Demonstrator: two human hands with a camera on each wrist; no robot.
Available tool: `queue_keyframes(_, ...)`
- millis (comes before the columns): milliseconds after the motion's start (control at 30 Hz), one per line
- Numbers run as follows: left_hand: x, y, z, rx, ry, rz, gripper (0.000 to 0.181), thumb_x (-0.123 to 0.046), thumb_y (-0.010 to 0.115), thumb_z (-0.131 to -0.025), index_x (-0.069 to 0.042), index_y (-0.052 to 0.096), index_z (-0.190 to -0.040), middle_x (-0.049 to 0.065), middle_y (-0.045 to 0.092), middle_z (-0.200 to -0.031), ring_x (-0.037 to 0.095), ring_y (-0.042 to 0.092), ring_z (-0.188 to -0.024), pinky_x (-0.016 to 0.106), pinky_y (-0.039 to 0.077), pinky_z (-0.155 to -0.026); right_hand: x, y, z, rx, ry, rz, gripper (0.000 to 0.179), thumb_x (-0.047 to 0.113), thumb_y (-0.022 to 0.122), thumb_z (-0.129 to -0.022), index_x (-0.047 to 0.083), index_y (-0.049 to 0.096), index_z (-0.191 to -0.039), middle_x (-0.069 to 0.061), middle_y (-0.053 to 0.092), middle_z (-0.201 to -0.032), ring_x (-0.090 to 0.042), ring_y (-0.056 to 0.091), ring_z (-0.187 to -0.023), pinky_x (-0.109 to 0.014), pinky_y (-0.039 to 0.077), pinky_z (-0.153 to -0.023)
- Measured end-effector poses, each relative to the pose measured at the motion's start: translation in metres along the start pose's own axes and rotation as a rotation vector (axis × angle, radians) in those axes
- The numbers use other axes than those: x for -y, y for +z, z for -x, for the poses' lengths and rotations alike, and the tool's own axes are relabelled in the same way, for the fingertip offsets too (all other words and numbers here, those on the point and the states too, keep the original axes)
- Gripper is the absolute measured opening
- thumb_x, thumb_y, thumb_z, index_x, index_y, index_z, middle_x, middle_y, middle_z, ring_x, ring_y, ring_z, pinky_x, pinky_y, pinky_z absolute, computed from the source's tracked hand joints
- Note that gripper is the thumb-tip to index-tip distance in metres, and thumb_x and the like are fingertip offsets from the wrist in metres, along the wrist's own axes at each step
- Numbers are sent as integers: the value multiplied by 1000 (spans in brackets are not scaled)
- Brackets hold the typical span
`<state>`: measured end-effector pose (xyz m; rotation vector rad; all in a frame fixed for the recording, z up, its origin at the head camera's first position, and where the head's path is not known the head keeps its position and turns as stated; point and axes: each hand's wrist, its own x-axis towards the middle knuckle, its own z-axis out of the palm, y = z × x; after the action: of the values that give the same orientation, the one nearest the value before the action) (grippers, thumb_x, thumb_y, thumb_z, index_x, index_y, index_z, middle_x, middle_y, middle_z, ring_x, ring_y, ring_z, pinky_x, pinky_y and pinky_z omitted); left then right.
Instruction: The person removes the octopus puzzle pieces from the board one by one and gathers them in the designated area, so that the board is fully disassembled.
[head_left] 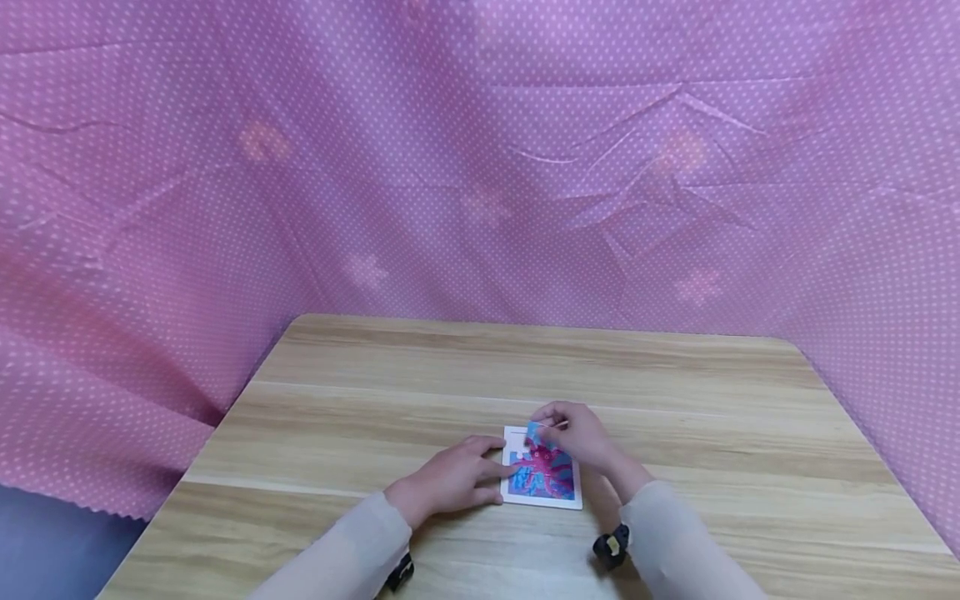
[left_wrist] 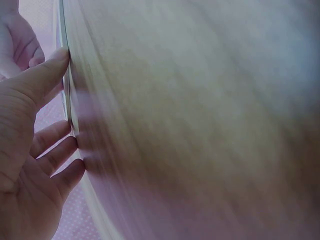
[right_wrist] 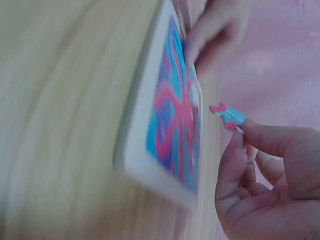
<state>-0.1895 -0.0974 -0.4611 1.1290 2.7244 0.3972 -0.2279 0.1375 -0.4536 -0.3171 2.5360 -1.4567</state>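
Note:
A jigsaw puzzle in a white-rimmed tray (head_left: 543, 502) lies flat on the table, its picture a pink octopus on blue. Pale tray bottom shows at the picture's upper left. My left hand (head_left: 453, 475) rests at the tray's left side with fingers extended, the index fingertip over the picture. Between thumb and fingertips, my right hand (head_left: 581, 435) pinches a blue and pink puzzle piece (right_wrist: 234, 118). In the right wrist view that piece is held apart from the tray; in the head view it overlaps the picture's top.
The wood-grain table (head_left: 337, 400) has rounded far corners. Pink dotted cloth (head_left: 480, 167) hangs behind it and along both sides. Each wrist wears a black strapped device, the right one (head_left: 611, 546) showing more fully.

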Motion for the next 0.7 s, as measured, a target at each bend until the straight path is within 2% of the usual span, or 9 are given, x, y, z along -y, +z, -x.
queue_keyframes(200, -1, 0, 1, 9, -13, -3, 46, -43, 63, -90, -28, 57, -132, 7, 40, -146, 24, 37, -132, 39, 33, -107, -15, -31, 6, 5, 27, -21, 16, 2, 64, -88, 4, 67, -104, -4, 62, -88, -19, 58, -82, -33, 54, -70)
queue_keyframes(367, -1, 0, 3, 12, -18, -14, 46, -44, 63, -89, -28, 57, -132, 6, 40, -146, 23, 36, -133, 38, 32, -107, -26, -49, 12, 31, 35, 15, 14, 4, 64, -89, 3, 67, -102, -5, 63, -86, -19, 58, -81, -32, 53, -69)
queue_keyframes(600, -1, 0, 5, 20, -26, -9, 47, -45, 63, -89, -30, 56, -132, 5, 38, -147, 23, 34, -134, 38, 32, -108, -32, -58, 21, 55, 50, 45, 11, 2, 62, -89, 2, 67, -99, -5, 62, -84, -20, 56, -78, -32, 52, -66)
queue_keyframes(700, -1, 0, 6, 25, -39, 6, 46, -45, 63, -88, -31, 57, -132, 4, 37, -148, 23, 34, -134, 39, 31, -108, -34, -57, 23, 42, 73, 56, 10, 1, 63, -89, 3, 68, -97, -5, 62, -82, -19, 57, -76, -31, 52, -65)
